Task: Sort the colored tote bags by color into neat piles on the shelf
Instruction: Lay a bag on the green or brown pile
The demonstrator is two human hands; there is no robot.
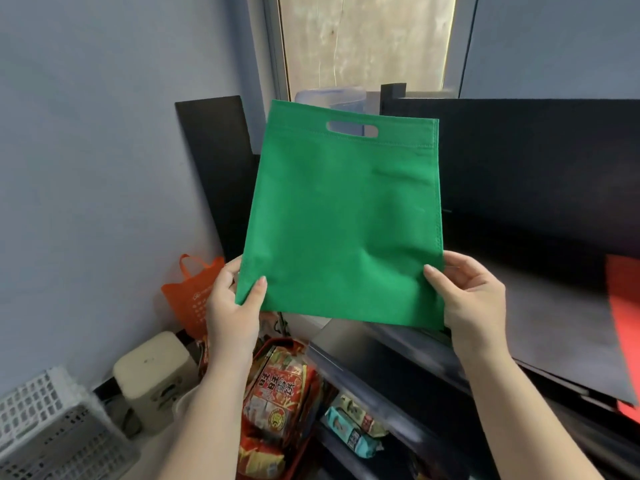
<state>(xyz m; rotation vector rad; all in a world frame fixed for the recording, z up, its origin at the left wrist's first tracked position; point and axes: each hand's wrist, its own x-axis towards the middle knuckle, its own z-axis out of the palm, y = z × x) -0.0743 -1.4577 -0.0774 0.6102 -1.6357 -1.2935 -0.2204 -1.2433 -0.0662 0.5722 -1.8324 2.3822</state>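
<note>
A flat green tote bag [341, 216] with a cut-out handle at its far edge is held up in the air in front of the dark shelf [540, 299]. My left hand [232, 306] pinches its near left corner, thumb on top. My right hand [471, 299] pinches its near right corner the same way. A red bag [627, 306] lies on the shelf at the far right, partly cut off by the frame. The shelf surface between the green bag and the red bag is dark grey.
An orange bag [194, 292] stands by the wall at the left. Below are snack packets in a red basket [277, 393], a cream box [152, 375], a white crate [45, 427], and lower shelf boards. A black board [218, 168] leans at the back.
</note>
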